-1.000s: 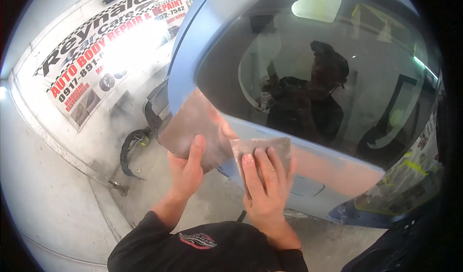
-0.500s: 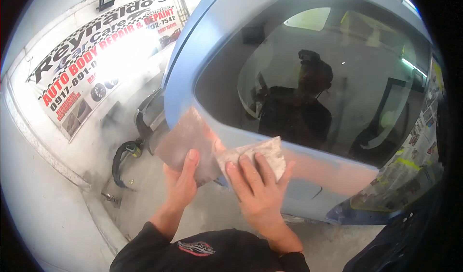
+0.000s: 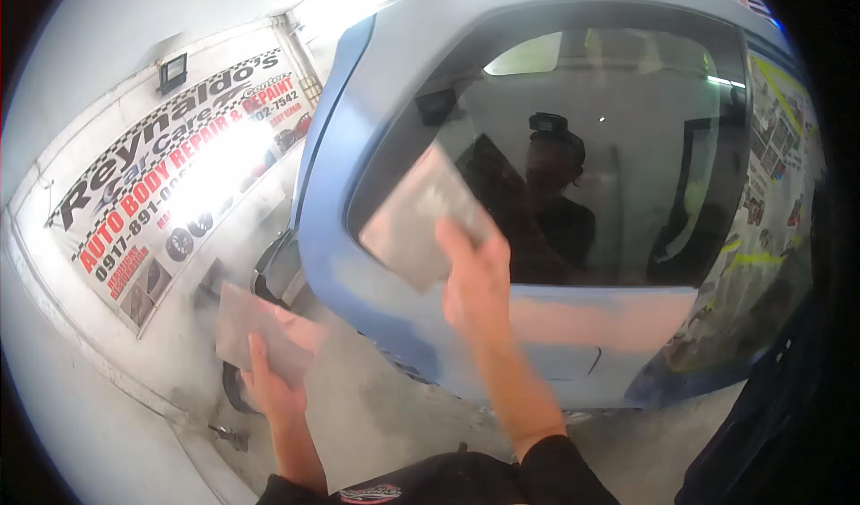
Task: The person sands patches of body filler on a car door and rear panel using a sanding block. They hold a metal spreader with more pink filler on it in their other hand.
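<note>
My left hand (image 3: 276, 397), low on the left and away from the car, pinches a flat grey-brown sandpaper sheet (image 3: 244, 326), the thumb lying on its face. Farther up, my right hand (image 3: 477, 281) grips a second, paler sandpaper sheet (image 3: 410, 223) by its lower right corner. That sheet is tilted and overlaps the lower left corner of the car's dark window (image 3: 663, 200). Whether it touches the car, I cannot tell. Below the window, the blue-grey car panel (image 3: 555, 375) carries a peach-coloured patch (image 3: 609, 321).
Masking newspaper (image 3: 778, 169) with yellow tape covers the car's right side. A banner (image 3: 179, 182) hangs on the left wall, and a floodlight (image 3: 173, 73) is mounted above it. Behind my left hand stands a dark curved car part (image 3: 269, 272).
My hands have moved apart, each with a sheet. The left has gone left and down; the right has risen toward the window, its sheet now facing differently. The view has shifted.
</note>
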A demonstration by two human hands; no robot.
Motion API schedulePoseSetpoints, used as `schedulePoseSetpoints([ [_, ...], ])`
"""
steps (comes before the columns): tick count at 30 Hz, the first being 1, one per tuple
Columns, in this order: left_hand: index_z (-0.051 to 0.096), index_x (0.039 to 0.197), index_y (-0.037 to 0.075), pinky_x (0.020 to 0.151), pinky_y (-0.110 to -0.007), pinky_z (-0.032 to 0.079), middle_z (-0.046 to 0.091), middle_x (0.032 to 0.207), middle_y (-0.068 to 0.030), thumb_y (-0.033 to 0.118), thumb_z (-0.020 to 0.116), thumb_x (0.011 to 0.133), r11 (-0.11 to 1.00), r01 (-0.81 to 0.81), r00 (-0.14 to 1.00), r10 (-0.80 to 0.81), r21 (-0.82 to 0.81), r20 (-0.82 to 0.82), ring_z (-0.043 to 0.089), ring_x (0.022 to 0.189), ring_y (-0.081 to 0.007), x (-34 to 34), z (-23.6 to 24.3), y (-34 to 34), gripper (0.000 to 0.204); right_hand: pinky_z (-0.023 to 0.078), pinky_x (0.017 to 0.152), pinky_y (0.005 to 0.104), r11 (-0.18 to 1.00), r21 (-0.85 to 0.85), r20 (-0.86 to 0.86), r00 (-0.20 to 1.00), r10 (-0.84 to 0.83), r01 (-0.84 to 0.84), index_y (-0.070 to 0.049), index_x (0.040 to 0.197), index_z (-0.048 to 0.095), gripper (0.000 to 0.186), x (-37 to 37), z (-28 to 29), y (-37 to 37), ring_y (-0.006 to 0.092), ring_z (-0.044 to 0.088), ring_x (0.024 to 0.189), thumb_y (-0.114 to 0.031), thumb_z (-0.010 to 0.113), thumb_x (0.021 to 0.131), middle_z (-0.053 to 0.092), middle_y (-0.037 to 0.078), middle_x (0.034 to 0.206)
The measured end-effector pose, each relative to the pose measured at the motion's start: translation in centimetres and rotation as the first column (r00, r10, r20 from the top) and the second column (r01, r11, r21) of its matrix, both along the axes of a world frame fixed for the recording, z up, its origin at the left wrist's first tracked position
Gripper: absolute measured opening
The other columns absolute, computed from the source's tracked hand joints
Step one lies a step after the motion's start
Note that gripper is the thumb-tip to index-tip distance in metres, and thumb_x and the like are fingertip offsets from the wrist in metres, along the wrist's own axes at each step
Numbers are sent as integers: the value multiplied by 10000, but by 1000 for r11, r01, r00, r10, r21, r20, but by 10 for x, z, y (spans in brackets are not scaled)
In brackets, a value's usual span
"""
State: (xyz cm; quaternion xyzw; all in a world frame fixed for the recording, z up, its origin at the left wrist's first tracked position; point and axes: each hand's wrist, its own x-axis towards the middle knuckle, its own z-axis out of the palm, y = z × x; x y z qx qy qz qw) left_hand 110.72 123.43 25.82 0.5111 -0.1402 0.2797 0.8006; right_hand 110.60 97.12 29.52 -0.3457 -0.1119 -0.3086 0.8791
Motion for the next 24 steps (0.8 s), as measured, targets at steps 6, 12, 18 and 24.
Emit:
schedulePoseSetpoints([
  [6,502,1313,-20,885,-356,505,588,1216,-76,226,549,1010,995,-93,991,88,-48,-102,590,1072,-193,-8,-16,26,393,483,915,334,952,305,360,930,-75,-41,27,1236,523,334,62,64,-24,160,585,1051,-61,589,921,592,85,1168],
  [12,500,1311,-8,899,-348,494,578,1217,-76,244,540,1014,1000,-15,996,17,16,-92,580,1089,-190,-14,-21,30,392,467,905,318,928,371,303,948,-97,-23,0,1207,527,322,74,107,-43,168,558,1066,-40,565,890,564,75,1157],
  [18,486,1325,-12,893,-349,497,580,1209,-78,256,541,1013,998,-18,995,23,52,-92,581,1086,-193,-15,-25,32,415,476,880,313,866,492,279,959,-55,-93,0,1181,537,302,76,128,-57,158,568,1021,-35,536,881,581,66,1097],
  [24,489,1322,-22,891,-348,501,589,1197,-90,261,546,1009,996,-89,985,90,13,-146,593,1077,-200,-23,-21,17,426,422,663,266,862,507,281,942,-183,16,-10,941,518,80,90,147,-55,100,500,780,-44,508,869,534,22,860],
])
